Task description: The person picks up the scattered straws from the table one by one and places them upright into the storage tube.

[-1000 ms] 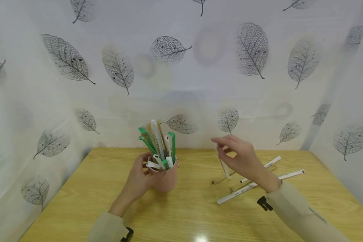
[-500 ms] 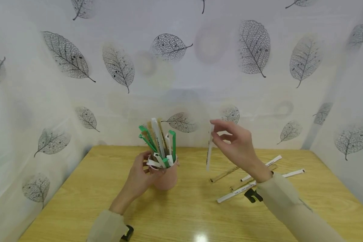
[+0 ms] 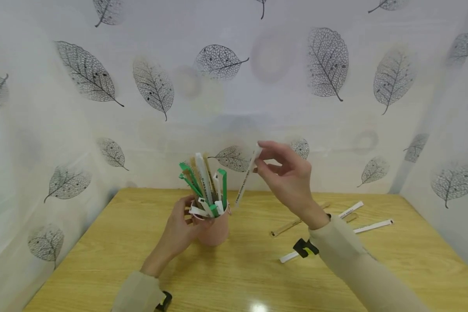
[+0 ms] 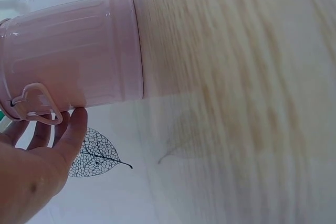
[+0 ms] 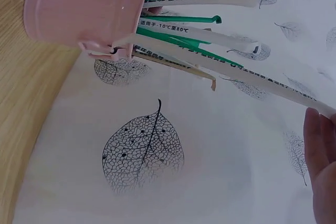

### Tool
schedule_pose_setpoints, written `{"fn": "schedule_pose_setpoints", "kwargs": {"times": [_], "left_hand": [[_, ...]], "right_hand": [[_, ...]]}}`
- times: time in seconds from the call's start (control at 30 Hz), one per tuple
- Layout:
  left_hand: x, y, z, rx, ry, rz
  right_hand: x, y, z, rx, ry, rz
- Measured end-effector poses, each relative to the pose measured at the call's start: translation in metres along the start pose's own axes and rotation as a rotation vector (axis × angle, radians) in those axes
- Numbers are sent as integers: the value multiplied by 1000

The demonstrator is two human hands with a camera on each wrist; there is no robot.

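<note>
A small pink metal pail [image 3: 215,233] with a wire handle stands on the wooden table, packed with green, white and brown paper-wrapped straws [image 3: 204,182]. My left hand [image 3: 181,229] grips its left side near the rim; the left wrist view has the fingers by the pail's handle [image 4: 39,100]. Between thumb and fingertips my right hand [image 3: 286,177] pinches one white wrapped straw [image 3: 245,182] by its upper end. That straw slants down to the left, its lower end close to the pail's right rim. In the right wrist view, only part of the right hand [image 5: 321,156] shows.
Several white and brown wrapped straws lie crossed on the table [image 3: 253,268] to the right, among them a brown one [image 3: 284,227] and a white one [image 3: 374,225]. My right forearm covers part of them. A leaf-print curtain [image 3: 234,99] hangs behind the table.
My right hand has lifted the white straw off the pile and carried it up and left towards the pail. The left hand and the pail have stayed where they were.
</note>
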State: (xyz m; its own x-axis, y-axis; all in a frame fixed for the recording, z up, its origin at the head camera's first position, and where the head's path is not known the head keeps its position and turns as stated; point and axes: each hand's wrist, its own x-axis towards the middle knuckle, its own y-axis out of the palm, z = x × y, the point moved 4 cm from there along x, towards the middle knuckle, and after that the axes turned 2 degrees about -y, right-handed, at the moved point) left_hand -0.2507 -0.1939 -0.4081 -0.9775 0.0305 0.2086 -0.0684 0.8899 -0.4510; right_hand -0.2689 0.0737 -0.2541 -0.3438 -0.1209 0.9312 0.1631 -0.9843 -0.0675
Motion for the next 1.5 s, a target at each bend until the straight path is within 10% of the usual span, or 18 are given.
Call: {"fn": "schedule_pose_setpoints", "kwargs": {"times": [0.77, 1.5], "left_hand": [[1, -2, -2, 12, 17, -22], [2, 0, -5, 43, 57, -51]], "right_hand": [[32, 29, -15, -4, 135, 89], [-10, 56, -51, -121, 147, 244]]}}
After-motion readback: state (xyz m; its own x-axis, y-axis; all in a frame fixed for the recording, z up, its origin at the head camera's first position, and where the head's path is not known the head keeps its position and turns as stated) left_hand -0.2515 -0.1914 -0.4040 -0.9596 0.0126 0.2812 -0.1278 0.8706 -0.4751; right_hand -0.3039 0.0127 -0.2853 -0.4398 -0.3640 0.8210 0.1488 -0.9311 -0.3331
